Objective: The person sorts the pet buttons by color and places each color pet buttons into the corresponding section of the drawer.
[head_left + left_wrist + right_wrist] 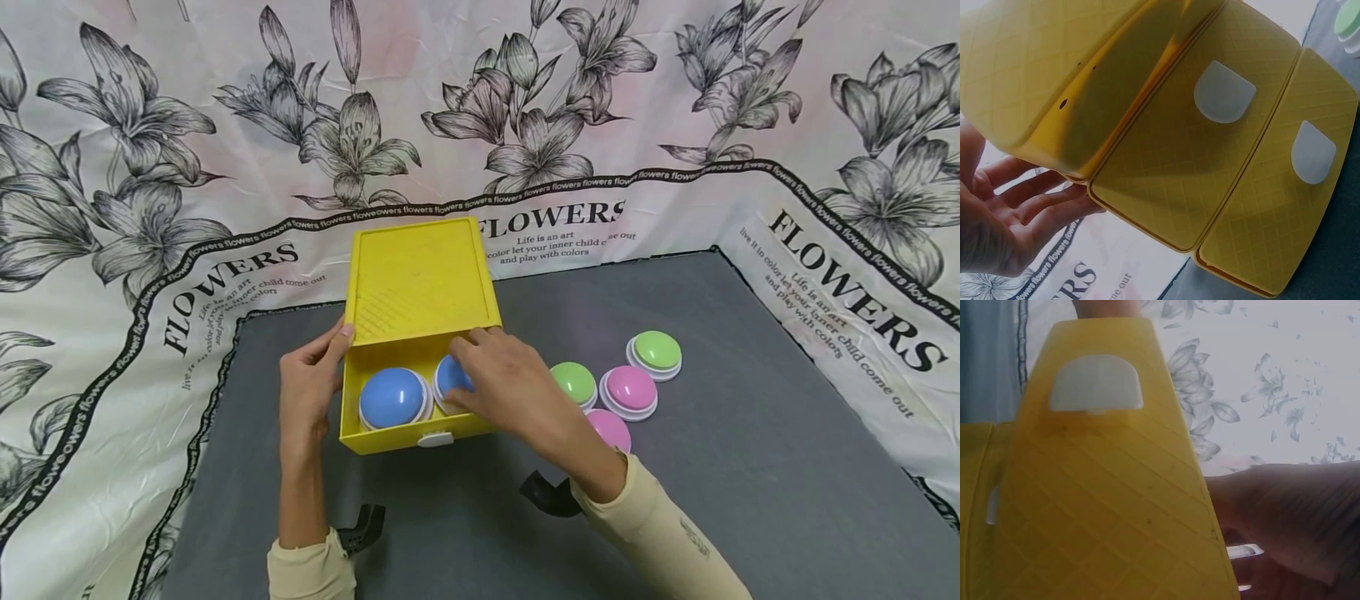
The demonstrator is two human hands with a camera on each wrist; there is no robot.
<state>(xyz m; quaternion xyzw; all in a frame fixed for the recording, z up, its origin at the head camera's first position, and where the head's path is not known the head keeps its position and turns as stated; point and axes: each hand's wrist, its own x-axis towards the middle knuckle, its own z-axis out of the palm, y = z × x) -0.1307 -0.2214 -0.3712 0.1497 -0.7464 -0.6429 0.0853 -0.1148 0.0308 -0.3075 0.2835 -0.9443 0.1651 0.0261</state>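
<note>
A yellow drawer box [423, 279] has its top drawer [390, 444] pulled out toward me. Inside, a blue domed push button [392, 398] with a white base lies at the left. Beside it is a second blue push button [450, 377], partly covered by my right hand [510, 387], whose thumb and fingers curve around it. My left hand [309, 375] rests at the box's left side, its thumb by the front edge of the top. In the left wrist view, the fingers of the left hand [1029, 203] lie extended against the yellow side, below the pulled-out drawer.
To the right of the box stand green push buttons [658, 350] and pink push buttons [632, 390] on the grey table [750, 467]. Two closed drawers with white handles [1225, 92] show under the top one. A flower-printed cloth [525, 100] hangs behind.
</note>
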